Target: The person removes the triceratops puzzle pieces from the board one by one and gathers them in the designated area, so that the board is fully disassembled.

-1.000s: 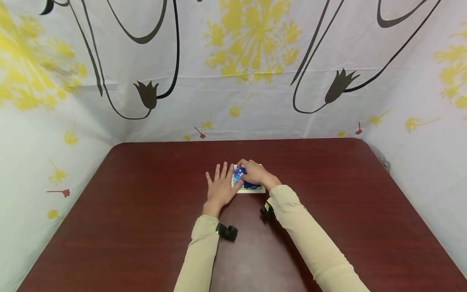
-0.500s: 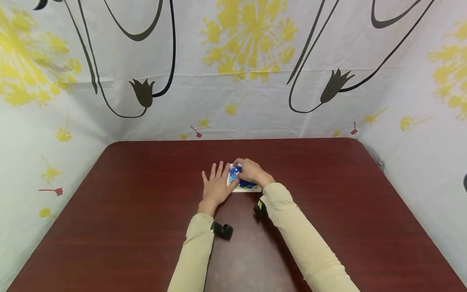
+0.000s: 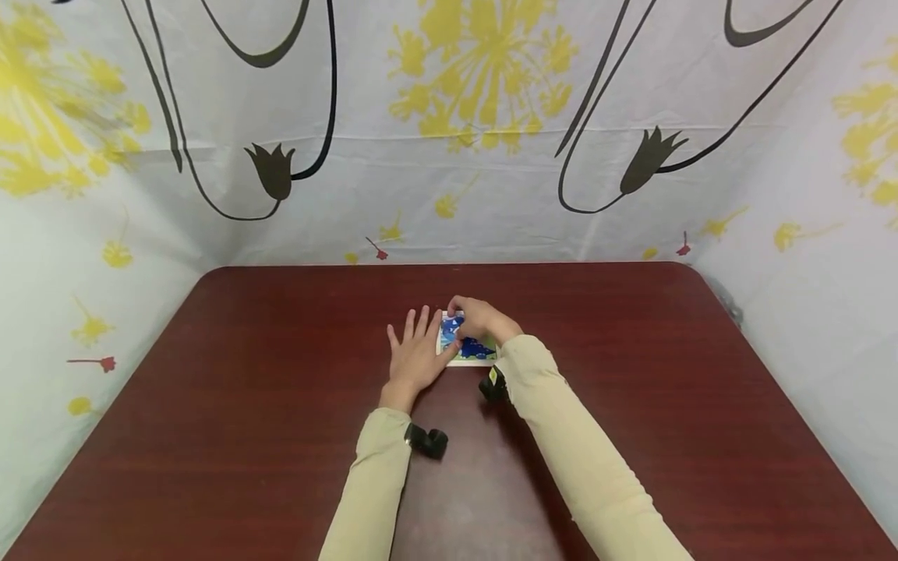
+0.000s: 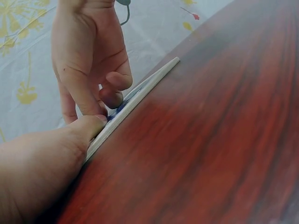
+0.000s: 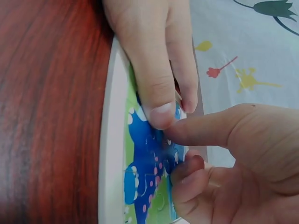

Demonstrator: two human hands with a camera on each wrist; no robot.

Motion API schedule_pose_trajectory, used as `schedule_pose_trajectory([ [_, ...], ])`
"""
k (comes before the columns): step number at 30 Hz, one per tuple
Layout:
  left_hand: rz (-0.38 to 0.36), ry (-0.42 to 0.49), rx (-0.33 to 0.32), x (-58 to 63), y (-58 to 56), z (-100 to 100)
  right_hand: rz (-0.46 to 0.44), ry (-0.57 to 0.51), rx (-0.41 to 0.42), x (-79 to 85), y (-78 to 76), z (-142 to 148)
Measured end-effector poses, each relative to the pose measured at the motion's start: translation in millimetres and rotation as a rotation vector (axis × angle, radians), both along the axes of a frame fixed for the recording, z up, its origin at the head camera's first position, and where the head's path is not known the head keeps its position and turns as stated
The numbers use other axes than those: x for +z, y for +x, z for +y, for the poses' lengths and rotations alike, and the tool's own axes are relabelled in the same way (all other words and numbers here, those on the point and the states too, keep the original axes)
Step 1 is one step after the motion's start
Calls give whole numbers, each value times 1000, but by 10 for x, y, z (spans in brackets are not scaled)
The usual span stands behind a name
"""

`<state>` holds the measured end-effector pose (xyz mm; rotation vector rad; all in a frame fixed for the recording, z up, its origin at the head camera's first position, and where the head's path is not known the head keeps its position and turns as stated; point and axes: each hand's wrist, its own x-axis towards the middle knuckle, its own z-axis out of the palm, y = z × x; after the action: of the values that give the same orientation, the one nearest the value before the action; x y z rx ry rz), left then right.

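Note:
A small jigsaw puzzle (image 3: 477, 350) with a blue dinosaur picture and a pale border lies flat toward the back of the table. My left hand (image 3: 415, 360) rests at its left side with fingers spread, the thumb (image 5: 161, 112) pressing on the picture. Over the puzzle, my right hand (image 3: 480, 319) has bent fingers; its thumb (image 5: 191, 130) touches down right beside the left thumb. The right fingertips (image 5: 189, 184) are close on the pieces, and I cannot tell whether they pinch one. Both hands hide part of the picture.
The dark red wooden table (image 3: 281, 460) has rounded back corners. Behind and beside it hangs a white cloth (image 3: 421, 179) with yellow and grey flower prints. Small black cameras (image 3: 426, 442) are strapped to both wrists.
The right hand has lifted and turned slightly, so more of the blue dinosaur shows below it. The left hand stays in place on the puzzle. The head view has shifted a little.

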<state>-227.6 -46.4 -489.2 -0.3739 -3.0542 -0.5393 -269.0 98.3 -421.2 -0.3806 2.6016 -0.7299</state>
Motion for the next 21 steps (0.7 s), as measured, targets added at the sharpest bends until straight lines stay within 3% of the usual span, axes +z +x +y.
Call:
schedule_pose_trajectory([
  [10, 1, 8, -14, 2, 1, -47, -160, -53, -67, 14, -84, -51],
  [21, 6, 12, -11, 28, 16, -38, -124, -33, -96, 22, -35, -104],
])
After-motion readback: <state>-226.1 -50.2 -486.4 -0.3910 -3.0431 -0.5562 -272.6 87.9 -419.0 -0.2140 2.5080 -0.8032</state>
